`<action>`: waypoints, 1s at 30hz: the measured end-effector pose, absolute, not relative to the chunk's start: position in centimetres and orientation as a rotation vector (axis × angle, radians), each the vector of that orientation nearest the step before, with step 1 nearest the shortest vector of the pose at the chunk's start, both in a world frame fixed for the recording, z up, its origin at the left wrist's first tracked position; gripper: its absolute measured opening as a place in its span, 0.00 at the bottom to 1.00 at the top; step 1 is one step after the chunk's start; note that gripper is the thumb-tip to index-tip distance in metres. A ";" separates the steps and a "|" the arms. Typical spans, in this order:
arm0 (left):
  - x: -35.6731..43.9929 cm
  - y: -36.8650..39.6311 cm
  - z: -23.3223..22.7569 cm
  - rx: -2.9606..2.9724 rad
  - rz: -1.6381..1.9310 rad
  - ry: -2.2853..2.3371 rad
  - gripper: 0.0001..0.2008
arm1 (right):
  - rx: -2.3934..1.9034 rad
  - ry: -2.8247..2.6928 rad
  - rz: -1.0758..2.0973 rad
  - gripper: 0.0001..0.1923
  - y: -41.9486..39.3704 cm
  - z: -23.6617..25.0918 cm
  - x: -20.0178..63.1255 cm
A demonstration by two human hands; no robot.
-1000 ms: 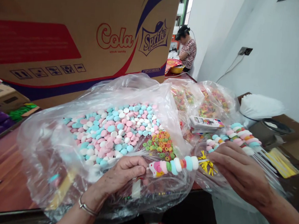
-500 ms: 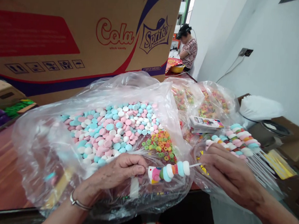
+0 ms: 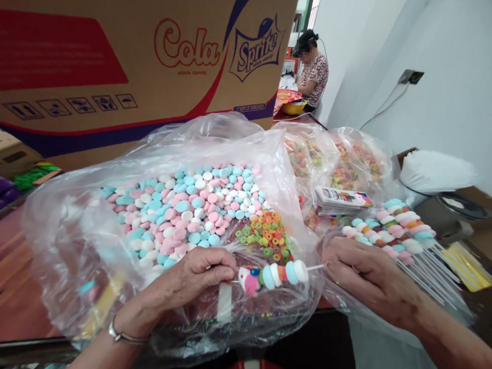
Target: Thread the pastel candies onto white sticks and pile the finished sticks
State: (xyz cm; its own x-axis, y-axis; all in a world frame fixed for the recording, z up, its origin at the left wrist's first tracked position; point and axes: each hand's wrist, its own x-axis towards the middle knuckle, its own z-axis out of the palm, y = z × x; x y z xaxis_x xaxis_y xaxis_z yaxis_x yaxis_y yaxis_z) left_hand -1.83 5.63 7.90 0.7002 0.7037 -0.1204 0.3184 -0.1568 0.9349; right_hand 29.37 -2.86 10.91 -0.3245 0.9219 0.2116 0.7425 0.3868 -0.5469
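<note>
Head view: left hand (image 3: pixel 201 272) pinches the printed end of a candy stick (image 3: pixel 271 276), right hand (image 3: pixel 362 271) grips the bare end, over a clear bag (image 3: pixel 265 149). Big carton (image 3: pixel 107 57) blocks the back; card stack (image 3: pixel 344 198) and more candy sticks (image 3: pixel 403 229) sit right.

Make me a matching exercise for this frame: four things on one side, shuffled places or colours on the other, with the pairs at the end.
1. Left hand
2. Right hand
3. Ring candies
4. Cardboard box

A. green, yellow and orange
B. at the bare-stick end of the candy skewer
C. behind the clear plastic bag
D. at the candy skewer's end with the printed card

Pairs: 1-D, 2-B, 3-A, 4-C
</note>
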 end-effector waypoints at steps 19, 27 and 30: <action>-2.3 5.7 7.7 1.766 0.317 0.792 0.10 | -1.526 -2.120 0.707 0.14 -2.6 10.8 29.1; -0.9 4.1 9.4 1.565 0.119 0.748 0.10 | -1.301 -2.157 0.293 0.11 -2.7 10.4 28.7; -0.4 3.5 9.7 1.524 0.108 0.779 0.06 | -1.215 -2.224 0.236 0.10 -2.7 10.6 29.1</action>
